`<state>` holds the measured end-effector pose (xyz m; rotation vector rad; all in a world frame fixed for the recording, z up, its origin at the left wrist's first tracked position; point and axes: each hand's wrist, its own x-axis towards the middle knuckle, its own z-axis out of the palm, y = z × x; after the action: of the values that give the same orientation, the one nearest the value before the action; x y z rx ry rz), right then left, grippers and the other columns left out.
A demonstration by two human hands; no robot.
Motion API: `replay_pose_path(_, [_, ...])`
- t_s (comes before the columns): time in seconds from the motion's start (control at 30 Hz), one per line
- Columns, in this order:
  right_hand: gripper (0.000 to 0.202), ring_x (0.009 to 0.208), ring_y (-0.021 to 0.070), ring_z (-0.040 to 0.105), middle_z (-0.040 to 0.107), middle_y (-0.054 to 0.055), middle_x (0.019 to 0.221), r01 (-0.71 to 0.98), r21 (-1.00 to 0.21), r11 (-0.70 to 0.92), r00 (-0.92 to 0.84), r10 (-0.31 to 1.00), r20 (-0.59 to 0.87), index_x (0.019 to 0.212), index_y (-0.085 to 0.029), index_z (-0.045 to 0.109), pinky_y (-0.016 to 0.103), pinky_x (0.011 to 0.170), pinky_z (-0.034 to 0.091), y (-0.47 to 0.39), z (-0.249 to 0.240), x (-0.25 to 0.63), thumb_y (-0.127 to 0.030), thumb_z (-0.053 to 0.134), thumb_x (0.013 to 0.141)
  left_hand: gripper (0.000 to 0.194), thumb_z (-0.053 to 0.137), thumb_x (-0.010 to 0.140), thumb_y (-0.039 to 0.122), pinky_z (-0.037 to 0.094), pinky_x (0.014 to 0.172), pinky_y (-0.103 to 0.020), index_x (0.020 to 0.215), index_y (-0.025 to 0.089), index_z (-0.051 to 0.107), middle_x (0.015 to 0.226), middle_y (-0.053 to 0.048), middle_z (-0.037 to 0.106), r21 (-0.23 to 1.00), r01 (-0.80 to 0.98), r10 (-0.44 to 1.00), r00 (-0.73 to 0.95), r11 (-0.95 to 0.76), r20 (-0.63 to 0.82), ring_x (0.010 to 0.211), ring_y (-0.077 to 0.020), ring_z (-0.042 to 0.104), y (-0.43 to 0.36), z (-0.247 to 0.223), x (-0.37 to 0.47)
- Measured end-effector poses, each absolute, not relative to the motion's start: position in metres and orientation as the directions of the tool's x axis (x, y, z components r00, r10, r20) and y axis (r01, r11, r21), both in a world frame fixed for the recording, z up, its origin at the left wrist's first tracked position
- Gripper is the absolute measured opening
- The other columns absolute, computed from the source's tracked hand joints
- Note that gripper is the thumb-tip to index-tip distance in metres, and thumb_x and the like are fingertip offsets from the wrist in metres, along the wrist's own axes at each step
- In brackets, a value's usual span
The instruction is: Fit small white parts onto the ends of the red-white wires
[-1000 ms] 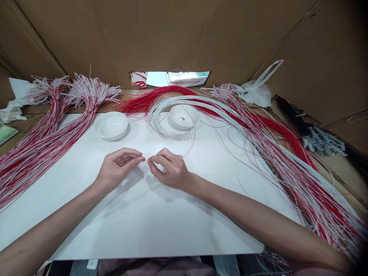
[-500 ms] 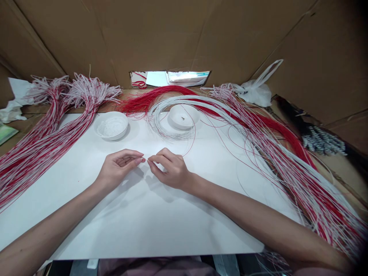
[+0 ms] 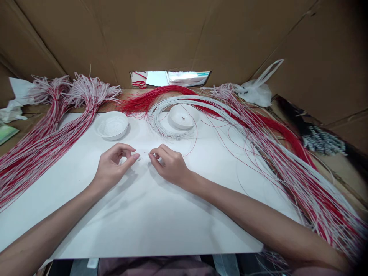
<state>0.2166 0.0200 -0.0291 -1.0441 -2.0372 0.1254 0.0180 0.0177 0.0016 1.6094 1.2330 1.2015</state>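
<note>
Both bare hands sit slightly farther apart in the head view than half a second ago: the left hand (image 3: 113, 165), toward ten o'clock from the middle of the smooth white bench (image 3: 129, 230), has eased its pinch, leaving thumb and index slightly parted. A pale speck shows by its thumb, too small to tell whether this grip holds it. One o'clock has the right hand (image 3: 171, 165), its grip pinching a thin red cord (image 3: 146, 153), whose tip points to nine o'clock between the hands. As to progress, this single cord appears to be mid-handling, with nothing visibly fastened to its tip. At ten o'clock, long red-and-white cord bundles (image 3: 69, 132) lie gathered and look further along; loose bright-red cords (image 3: 161, 92) at twelve seem to be remaining stock. Round white bowls stand at eleven (image 3: 115, 137), holding white contents, and at one (image 3: 191, 115), holding something small and dark.
</note>
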Motion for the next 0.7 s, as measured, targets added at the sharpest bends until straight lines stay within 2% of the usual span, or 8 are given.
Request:
replay_pose_path(0.1, [0.016,0.062,0.0069,0.058,0.063,0.0,0.077,0.659,-0.424,0.622,-0.299,0.733,0.611,0.084,-0.016,0.06,0.02,0.053,0.038,0.021,-0.03,0.216,-0.021,0.049,0.095,0.011,0.068,0.078,0.018,0.045,0.067,-0.024,0.088,0.019,0.063,0.067,0.004,0.052,0.897,0.324,0.954,0.095,-0.301,0.286,0.065,-0.0106,0.052,0.021,-0.002,0.013])
replay_pose_path(0.23, [0.016,0.062,0.0069,0.057,0.063,0.0,0.077,0.666,-0.424,0.613,-0.289,0.737,0.611,0.084,-0.017,0.06,0.02,0.053,0.037,0.021,-0.031,0.216,-0.02,0.048,0.094,0.02,0.062,0.075,0.013,0.049,0.075,-0.027,0.094,0.019,0.062,0.076,0.002,0.057,0.802,0.448,0.913,0.099,-0.395,0.395,0.073,-0.0132,0.057,0.031,0.005,-0.003])
replay_pose_path(0.33, [0.016,0.061,0.0069,0.057,0.063,0.0,0.077,0.664,-0.426,0.614,-0.287,0.736,0.613,0.084,-0.017,0.06,0.02,0.053,0.037,0.021,-0.032,0.216,-0.019,0.048,0.094,0.029,0.063,0.073,0.013,0.051,0.078,-0.029,0.102,0.018,0.062,0.095,-0.003,0.062,0.645,0.572,0.843,0.172,-0.506,0.509,0.082,-0.0161,0.062,0.04,0.018,-0.015])
replay_pose_path(0.43, [0.015,0.061,0.007,0.057,0.063,0.0,0.078,0.66,-0.426,0.619,-0.292,0.734,0.613,0.084,-0.017,0.059,0.02,0.053,0.038,0.022,-0.032,0.217,-0.019,0.049,0.094,0.014,0.059,0.079,0.015,0.05,0.074,-0.027,0.093,0.016,0.064,0.086,-0.003,0.065,0.431,0.673,0.773,0.353,-0.601,0.528,0.073,-0.0146,0.061,0.045,0.033,-0.026])
replay_pose_path(0.53, [0.015,0.062,0.0073,0.057,0.063,0.0,0.079,0.656,-0.423,0.625,-0.3,0.73,0.614,0.084,-0.017,0.06,0.021,0.055,0.039,0.022,-0.032,0.217,-0.019,0.049,0.093,0.014,0.056,0.087,0.022,0.047,0.068,-0.023,0.093,0.016,0.067,0.084,-0.003,0.069,0.326,0.71,0.77,0.489,-0.624,0.41,0.068,-0.013,0.062,0.047,0.048,-0.04])
replay_pose_path(0.7, [0.015,0.062,0.0079,0.057,0.063,0.0,0.078,0.66,-0.427,0.618,-0.303,0.739,0.602,0.084,-0.017,0.06,0.021,0.055,0.039,0.022,-0.032,0.217,-0.019,0.049,0.093,0.022,0.054,0.091,0.031,0.046,0.071,-0.022,0.103,0.021,0.069,0.094,-0.001,0.074,0.275,0.816,0.858,0.506,-0.509,0.087,0.077,-0.015,0.066,0.051,0.064,-0.077])
